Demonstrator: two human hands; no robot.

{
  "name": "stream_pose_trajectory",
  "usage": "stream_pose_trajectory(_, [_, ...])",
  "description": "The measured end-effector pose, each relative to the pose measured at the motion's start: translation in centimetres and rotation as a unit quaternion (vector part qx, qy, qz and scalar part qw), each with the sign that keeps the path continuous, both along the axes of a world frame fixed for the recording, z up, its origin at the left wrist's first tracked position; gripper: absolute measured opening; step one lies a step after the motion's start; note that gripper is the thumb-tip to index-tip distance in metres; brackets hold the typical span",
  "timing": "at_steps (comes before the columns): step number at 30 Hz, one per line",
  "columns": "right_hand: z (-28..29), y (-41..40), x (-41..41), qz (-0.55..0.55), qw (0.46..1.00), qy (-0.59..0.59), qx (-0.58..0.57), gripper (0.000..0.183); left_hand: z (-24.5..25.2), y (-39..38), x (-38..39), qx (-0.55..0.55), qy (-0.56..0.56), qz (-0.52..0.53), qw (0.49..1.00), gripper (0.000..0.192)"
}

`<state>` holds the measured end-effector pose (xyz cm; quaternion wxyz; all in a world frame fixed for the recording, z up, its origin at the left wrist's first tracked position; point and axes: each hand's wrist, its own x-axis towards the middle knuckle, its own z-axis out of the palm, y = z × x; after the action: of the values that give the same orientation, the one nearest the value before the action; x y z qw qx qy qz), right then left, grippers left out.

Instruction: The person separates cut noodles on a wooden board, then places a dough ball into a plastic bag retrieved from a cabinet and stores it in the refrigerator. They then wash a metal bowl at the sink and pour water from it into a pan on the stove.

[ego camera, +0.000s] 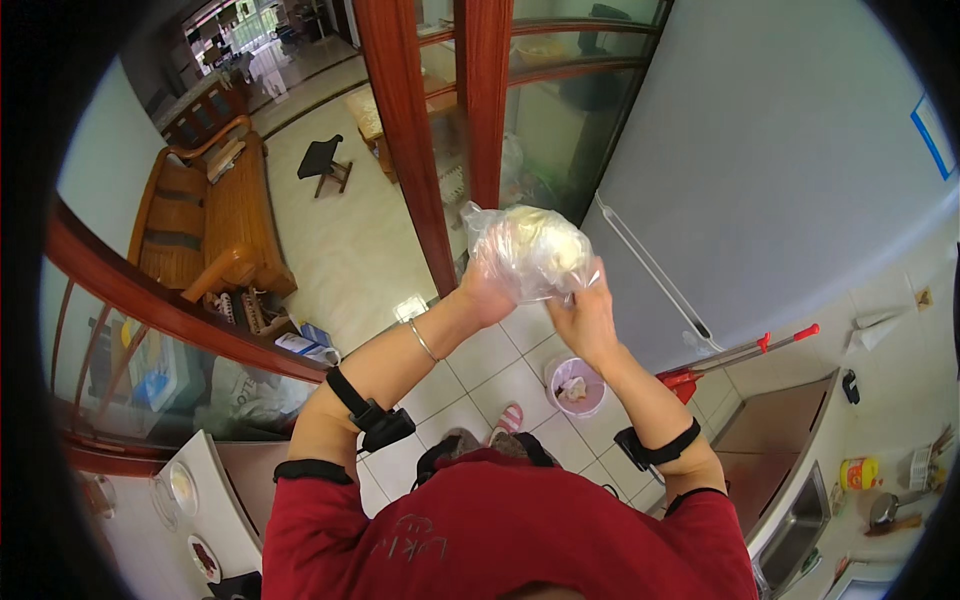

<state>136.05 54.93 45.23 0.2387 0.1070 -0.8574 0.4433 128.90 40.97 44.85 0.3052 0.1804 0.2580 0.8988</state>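
A clear plastic bag (536, 251) with a pale, whitish-yellow lump inside is held out in front of me at arm's length. My left hand (491, 289) is at its left side, partly covered by the crinkled film. From the lower right, my right hand (589, 322) grips the bag's edge, thumb and fingers against the plastic. What the pale contents are, I cannot tell. Below the right hand, on the tiled floor, stands a pink waste bin (576, 386) with crumpled rubbish in it.
A wood-framed glass door (484, 105) stands just beyond the bag. To the right rises a large grey panel (750, 150), with a red-handled pole (787, 341) near its foot. Counters flank me, the right one holding a sink (795, 525). Plates (204, 559) sit on the left counter (225, 495).
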Motion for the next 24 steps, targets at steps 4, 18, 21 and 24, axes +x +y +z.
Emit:
stream_pose_trajectory(4, [-0.6,4.1,-3.0,-0.015,0.997,0.046,0.053,0.033,-0.8,2.6,-2.0,-0.015,-0.005,-0.058,0.998,0.039])
stream_pose_trajectory(18, [1.3,6.2,-9.6,0.041,0.831,-0.311,-0.460,0.047,-1.6,6.0,-11.5,-0.218,0.013,-0.101,0.971,0.042])
stream_pose_trajectory(21, [1.6,5.6,-12.4,-0.058,0.805,-0.209,-0.553,0.060,-1.5,5.6,-12.4,-0.195,-0.064,-0.013,0.979,0.053])
stream_pose_trajectory(24, [1.5,5.1,-16.0,-0.143,0.889,-0.098,-0.423,0.061,-2.1,4.5,-14.1,-0.205,-0.057,-0.030,0.977,0.059])
